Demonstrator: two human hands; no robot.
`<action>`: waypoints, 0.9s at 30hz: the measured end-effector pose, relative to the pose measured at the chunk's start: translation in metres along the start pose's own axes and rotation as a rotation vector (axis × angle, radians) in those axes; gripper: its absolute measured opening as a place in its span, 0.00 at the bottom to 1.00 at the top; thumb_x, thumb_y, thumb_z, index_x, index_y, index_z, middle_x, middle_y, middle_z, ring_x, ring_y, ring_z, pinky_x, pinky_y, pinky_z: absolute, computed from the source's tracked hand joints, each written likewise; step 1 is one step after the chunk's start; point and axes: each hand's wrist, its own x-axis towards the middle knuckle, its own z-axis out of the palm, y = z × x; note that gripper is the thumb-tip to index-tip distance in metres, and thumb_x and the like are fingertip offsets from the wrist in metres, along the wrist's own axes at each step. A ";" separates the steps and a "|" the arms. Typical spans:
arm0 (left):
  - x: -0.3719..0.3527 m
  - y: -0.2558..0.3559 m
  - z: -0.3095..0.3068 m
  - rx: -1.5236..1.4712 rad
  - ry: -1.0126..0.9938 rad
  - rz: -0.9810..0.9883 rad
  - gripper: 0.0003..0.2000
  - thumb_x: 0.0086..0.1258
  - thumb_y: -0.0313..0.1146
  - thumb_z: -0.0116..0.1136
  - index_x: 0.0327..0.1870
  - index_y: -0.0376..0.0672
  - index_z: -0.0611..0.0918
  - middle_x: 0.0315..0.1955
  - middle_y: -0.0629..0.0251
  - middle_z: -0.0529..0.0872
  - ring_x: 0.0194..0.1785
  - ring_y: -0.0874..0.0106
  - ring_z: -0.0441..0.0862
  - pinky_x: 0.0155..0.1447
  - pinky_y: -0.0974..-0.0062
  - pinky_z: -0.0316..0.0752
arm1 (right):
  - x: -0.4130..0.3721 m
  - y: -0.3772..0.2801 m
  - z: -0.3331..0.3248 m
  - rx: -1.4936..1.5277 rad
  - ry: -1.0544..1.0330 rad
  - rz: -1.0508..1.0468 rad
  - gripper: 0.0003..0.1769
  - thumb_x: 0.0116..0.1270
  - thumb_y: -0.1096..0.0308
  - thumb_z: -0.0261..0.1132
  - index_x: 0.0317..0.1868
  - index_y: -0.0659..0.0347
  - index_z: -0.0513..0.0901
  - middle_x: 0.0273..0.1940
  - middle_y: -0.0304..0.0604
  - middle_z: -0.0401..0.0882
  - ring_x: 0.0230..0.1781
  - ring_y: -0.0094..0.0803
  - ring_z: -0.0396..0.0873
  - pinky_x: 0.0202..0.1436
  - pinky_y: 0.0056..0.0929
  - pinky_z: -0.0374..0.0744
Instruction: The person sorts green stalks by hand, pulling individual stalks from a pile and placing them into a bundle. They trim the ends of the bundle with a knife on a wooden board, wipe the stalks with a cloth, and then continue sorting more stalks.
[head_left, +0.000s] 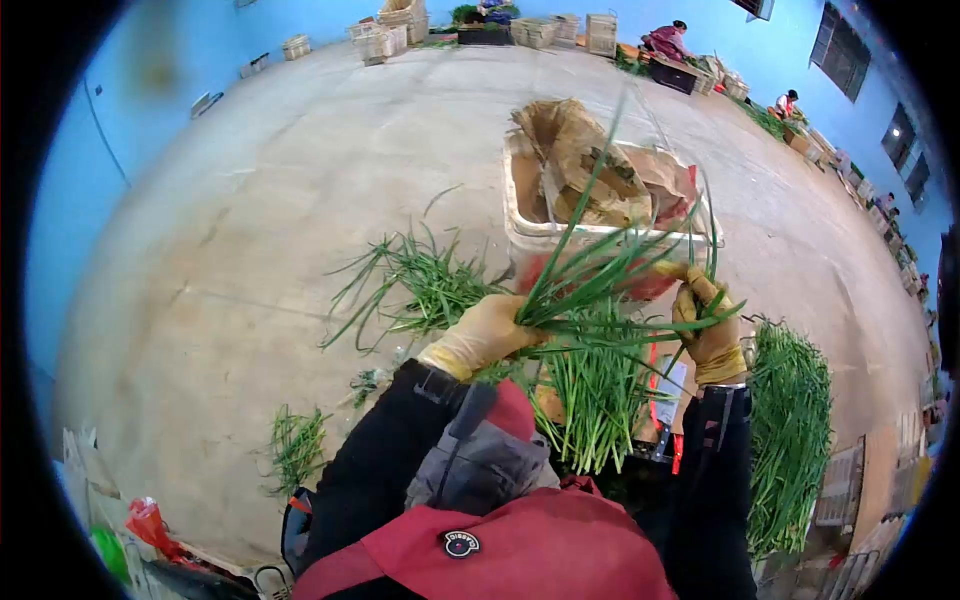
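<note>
1. The left hand, gloved, is on the near side of the crate, pressed closed around a bunch of green stalks. Gripped at one end, the bunch leaves its long leaves free to fan towards the crate, probably so that single strands stand apart.
2. The right hand, also gloved, is just nearer than the crate's right corner. Its fingers are bent, with some leaves crossing them; whether it pinches those leaves or only touches them, I cannot tell. Being opposite the left hand, it seems placed to reach the loose ends.
3. Below both hands, nearer than the crate, a pile of stalks lies roughly lengthwise, which likely keeps the ends together.
4. Beside that pile, also nearer than the crate, lies what looks like a knife, its handle towards the person, presumably for easy reach.
5. Near and right of the crate, a long heap lies densely packed; left of the crate, a looser heap spreads unevenly on the floor.
6. The crate itself holds a crumpled sack, bulging above the rim.
</note>
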 end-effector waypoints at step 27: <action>-0.142 -0.173 -0.018 0.380 0.296 -0.289 0.15 0.63 0.45 0.64 0.47 0.49 0.84 0.35 0.50 0.85 0.41 0.50 0.83 0.43 0.58 0.77 | 0.056 0.131 0.139 0.179 -0.022 0.215 0.20 0.78 0.58 0.53 0.62 0.60 0.79 0.29 0.34 0.79 0.22 0.22 0.72 0.24 0.18 0.69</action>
